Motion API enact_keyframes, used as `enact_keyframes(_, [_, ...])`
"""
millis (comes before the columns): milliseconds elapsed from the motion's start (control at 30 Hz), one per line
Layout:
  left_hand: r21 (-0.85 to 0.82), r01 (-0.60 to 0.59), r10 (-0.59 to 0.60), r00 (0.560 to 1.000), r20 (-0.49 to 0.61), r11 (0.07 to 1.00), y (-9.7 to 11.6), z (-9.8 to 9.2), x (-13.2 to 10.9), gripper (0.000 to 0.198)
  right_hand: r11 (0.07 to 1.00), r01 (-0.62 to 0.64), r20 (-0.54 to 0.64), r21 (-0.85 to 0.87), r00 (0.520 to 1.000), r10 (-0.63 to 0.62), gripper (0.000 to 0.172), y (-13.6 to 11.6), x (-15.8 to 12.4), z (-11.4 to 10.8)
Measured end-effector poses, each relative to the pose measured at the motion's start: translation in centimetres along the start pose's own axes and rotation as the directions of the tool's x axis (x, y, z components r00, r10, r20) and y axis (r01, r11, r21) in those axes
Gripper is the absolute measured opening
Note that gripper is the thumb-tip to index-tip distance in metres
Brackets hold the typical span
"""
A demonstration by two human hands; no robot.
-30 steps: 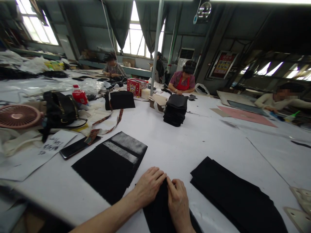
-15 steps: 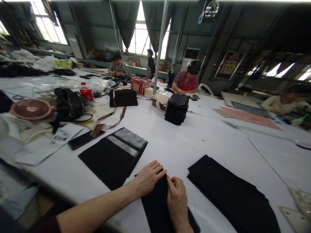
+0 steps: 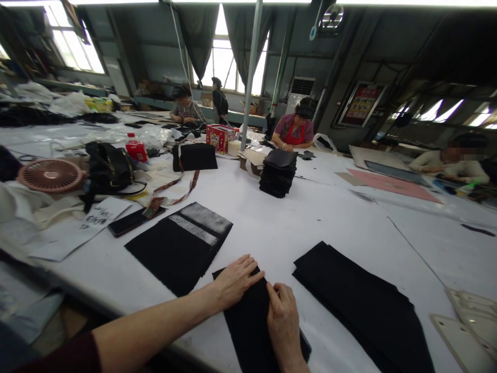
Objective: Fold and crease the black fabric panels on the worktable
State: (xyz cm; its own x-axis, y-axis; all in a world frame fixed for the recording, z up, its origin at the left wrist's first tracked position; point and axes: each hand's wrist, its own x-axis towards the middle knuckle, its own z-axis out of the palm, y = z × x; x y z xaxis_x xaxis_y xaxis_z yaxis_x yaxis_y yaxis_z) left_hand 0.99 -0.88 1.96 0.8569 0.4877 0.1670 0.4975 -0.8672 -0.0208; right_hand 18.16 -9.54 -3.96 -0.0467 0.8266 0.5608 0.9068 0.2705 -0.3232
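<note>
A black fabric piece (image 3: 248,326) lies on the white table (image 3: 295,223) in front of me. My left hand (image 3: 235,280) rests flat on its upper left part, fingers stretched out. My right hand (image 3: 283,324) lies on the same piece just to the right, fingers together and pressing down, fingertips almost touching the left hand. A stack of black fabric pieces (image 3: 361,305) sits to the right of my hands. Another black stack with a grey-white band (image 3: 180,246) lies to the left.
A phone (image 3: 130,221), paper with writing (image 3: 91,220), black bag (image 3: 108,168), pink fan (image 3: 50,175) and red bottle (image 3: 135,149) crowd the left. A tall black stack (image 3: 278,173) stands mid-table by a pole (image 3: 248,88). Several people work at the far edges. White templates (image 3: 466,321) lie at right.
The view has shifted slightly. My hands have stayed on the black piece, and more of its top left corner shows beyond my left hand. A person at the back has walked left.
</note>
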Motion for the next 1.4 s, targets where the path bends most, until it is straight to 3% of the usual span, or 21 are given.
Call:
enact_keyframes(133, [-0.016,-0.034,0.034,0.999,0.015,0.999,0.4,-0.1,0.2,0.043,1.000,-0.004,-0.020,0.016,1.000,0.004,0.037,0.3,-0.7,-0.5])
enact_keyframes(333, [-0.013,-0.047,0.048,0.998,0.032,0.999,1.2,0.0,0.2,0.057,0.999,0.016,-0.021,0.033,1.000,-0.016,0.036,1.1,-1.8,-1.5])
enact_keyframes(533, [-0.007,-0.132,0.132,0.991,0.030,0.991,1.9,-0.5,0.7,0.043,0.998,-0.034,0.014,0.049,0.999,0.033,0.036,0.7,-2.7,-2.9])
enact_keyframes(733, [0.031,-0.168,0.165,0.983,0.077,0.985,2.7,-0.9,1.0,0.054,0.996,-0.049,0.036,0.068,0.998,0.046,0.038,0.9,-3.6,-3.9])
enact_keyframes(933, [0.016,-0.208,0.206,0.975,0.082,0.978,4.0,-1.3,1.3,0.043,0.995,-0.027,0.013,0.095,1.000,0.026,0.037,1.8,-4.8,-4.7])
enact_keyframes(1133, [0.028,-0.222,0.215,0.964,0.155,0.975,4.7,-1.4,1.3,0.057,0.988,-0.038,0.014,0.151,0.999,0.036,0.035,2.1,-5.6,-5.7])
enact_keyframes(1400, [0.019,-0.256,0.252,0.960,0.121,0.966,6.3,-1.2,1.4,0.043,0.984,-0.057,0.067,0.170,0.997,0.047,0.035,2.2,-6.3,-7.1])
